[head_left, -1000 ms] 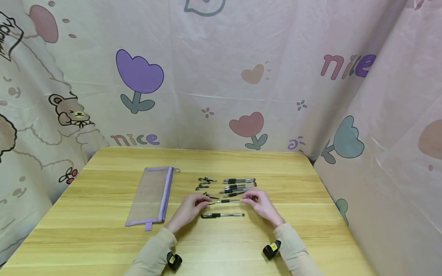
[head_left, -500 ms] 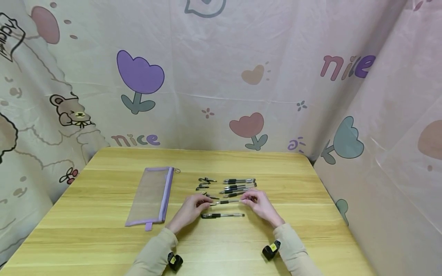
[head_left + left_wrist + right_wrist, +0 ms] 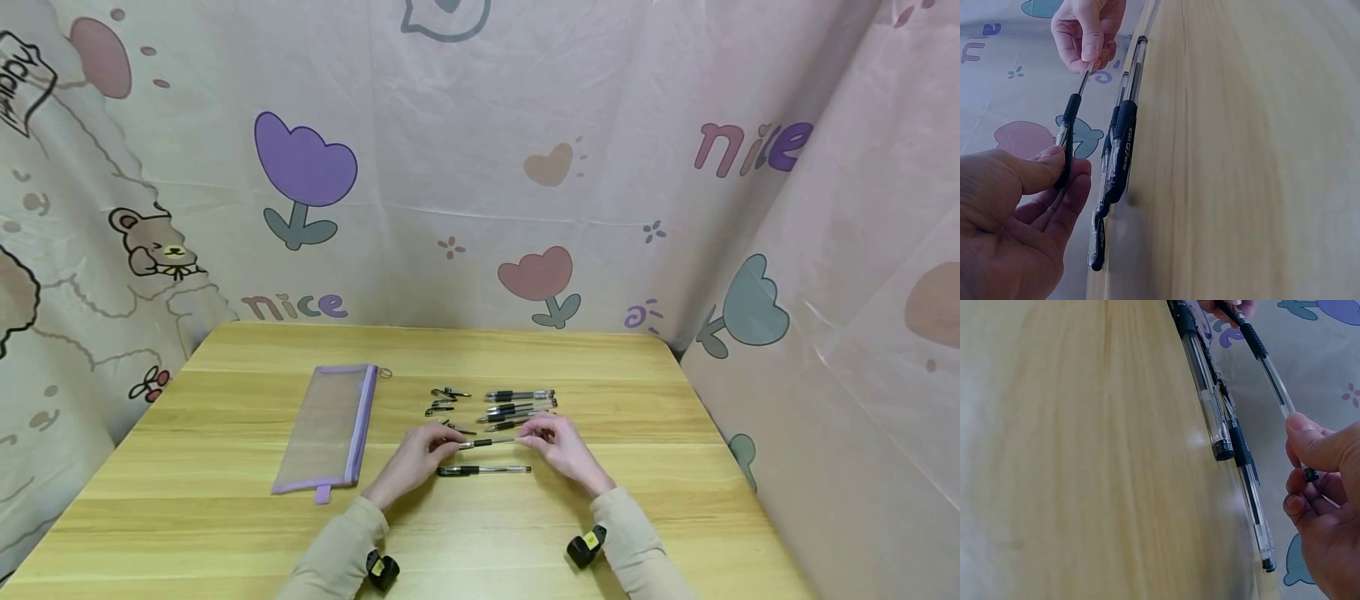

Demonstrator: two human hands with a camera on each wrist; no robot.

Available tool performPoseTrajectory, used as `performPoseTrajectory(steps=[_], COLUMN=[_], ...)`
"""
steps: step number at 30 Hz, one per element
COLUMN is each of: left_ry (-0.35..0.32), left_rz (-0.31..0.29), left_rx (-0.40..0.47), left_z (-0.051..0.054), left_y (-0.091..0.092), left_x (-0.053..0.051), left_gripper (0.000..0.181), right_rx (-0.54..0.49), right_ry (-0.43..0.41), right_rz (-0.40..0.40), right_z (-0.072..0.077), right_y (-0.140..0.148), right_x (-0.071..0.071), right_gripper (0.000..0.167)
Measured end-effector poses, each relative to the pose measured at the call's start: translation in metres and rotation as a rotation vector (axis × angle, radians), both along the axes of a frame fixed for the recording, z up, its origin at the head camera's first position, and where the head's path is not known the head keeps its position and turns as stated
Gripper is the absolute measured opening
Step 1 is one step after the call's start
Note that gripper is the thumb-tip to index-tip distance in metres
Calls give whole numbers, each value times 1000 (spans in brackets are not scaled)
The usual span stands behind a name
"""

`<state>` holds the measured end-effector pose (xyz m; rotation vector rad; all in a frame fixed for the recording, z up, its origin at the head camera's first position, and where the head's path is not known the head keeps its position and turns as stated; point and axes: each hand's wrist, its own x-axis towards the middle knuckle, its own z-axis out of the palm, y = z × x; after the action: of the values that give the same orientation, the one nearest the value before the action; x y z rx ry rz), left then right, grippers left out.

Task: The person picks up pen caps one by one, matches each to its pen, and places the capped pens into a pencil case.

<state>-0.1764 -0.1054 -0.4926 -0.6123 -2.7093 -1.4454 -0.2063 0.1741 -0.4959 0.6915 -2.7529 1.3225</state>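
Observation:
A clear-barrelled gel pen (image 3: 486, 442) with a black grip is held between both hands, raised off the table. My left hand (image 3: 417, 451) pinches a black pen cap (image 3: 1066, 156) with a clear clip at the tip end of the pen. The cap meets the pen's tip; how far it is pushed on I cannot tell. My right hand (image 3: 561, 447) pinches the rear end of the barrel (image 3: 1282, 394) between thumb and fingers. Just in front of the hands, a capped gel pen (image 3: 483, 471) lies flat on the table.
Behind the hands lie several uncapped pens (image 3: 519, 395) on the right and several loose black caps (image 3: 441, 407) on the left. A mesh zip pouch (image 3: 327, 429) with purple edging lies at the left of the wooden table (image 3: 600, 383). A printed curtain (image 3: 450, 167) hangs behind.
The pen has moved left and slightly nearer, closing the gap to the cap in my left hand. My right hand has shifted slightly left with it. The other pens have not moved.

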Motion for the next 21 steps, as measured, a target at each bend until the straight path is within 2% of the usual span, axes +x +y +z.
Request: performPoseTrajectory(steps=[16, 21], left_ry=[27, 28], left_rz=[-29, -21], left_rx=[7, 10], left_z=[-4, -5], left_y=[-1, -1], left_x=[-1, -1], left_gripper=[17, 18], right_rx=[-18, -27], right_ry=[-7, 11], right_rz=[51, 59], right_z=[-3, -3], right_y=[-3, -5], right_x=[2, 3], right_gripper=[12, 12])
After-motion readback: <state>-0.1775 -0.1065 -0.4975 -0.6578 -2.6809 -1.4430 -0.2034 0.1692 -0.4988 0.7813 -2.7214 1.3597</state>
